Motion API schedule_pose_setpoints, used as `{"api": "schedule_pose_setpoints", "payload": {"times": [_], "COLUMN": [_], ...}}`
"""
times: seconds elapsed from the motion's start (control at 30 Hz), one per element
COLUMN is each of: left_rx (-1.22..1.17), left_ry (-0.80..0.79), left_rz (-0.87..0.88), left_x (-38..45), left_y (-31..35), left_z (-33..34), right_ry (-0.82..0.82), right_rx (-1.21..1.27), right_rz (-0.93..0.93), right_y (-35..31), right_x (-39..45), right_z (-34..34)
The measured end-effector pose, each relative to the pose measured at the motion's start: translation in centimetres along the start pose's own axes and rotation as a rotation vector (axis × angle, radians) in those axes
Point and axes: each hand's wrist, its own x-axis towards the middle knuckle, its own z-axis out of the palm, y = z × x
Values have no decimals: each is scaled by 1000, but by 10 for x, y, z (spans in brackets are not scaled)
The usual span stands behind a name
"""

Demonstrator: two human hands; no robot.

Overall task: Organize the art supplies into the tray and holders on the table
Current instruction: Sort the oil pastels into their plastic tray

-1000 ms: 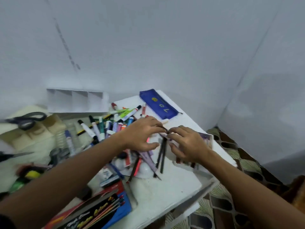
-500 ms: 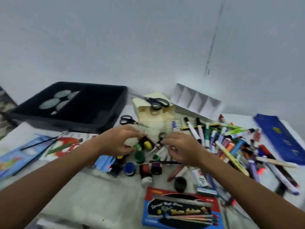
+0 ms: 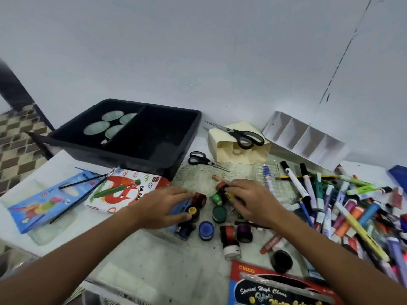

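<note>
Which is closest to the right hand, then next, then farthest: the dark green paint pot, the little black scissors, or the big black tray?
From the right hand in the head view:
1. Dark green paint pot, just beside the fingers, toward the left hand.
2. Small black scissors, farther back on the table, in front of the cream holder.
3. Black tray, far back on the left, against the wall.
</note>
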Motion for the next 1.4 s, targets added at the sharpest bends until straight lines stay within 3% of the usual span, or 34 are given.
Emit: {"api": "schedule_pose_setpoints", "payload": {"times": [0.13,0.23,0.33,0.53,0.67,0.8,0.93,1.03,1.13,1.23,1.4], "left_rx": [-70,-111,-120,98,-28,-194,-207,-146,-178,-182,-169], "left_ry": [97,150,132,2,133,290,271,128,30,-14,11], "left_rz": [-11,36,150,223,272,157,48,-11,-87,-139,-167], "left_x": [19,40,64,100,94,93,114,134,147,154,156], "left_y": [-2,5,18,28,14,3,3,5,6,6,3], "left_z": [-3,-4,4,16,9,2,0,2,3,3,4], "right_ry": [100,68,32,54,-26,27,18,-97,-300,-431,-561], "right_rx": [109,170,210,214,175,157,127,27,-50,34,109], "right_rz": [227,363,377,473,441,451,396,384,519,626,645], "right_y": [9,16,15,33,39,40,28,17,13,20,25], "right_x": [11,16,14,0,-11,-9,8,27,49,66,78], "right_z": [-6,-8,-11,-22,-26,-25,-21,-13,-7,-5,-5]}}
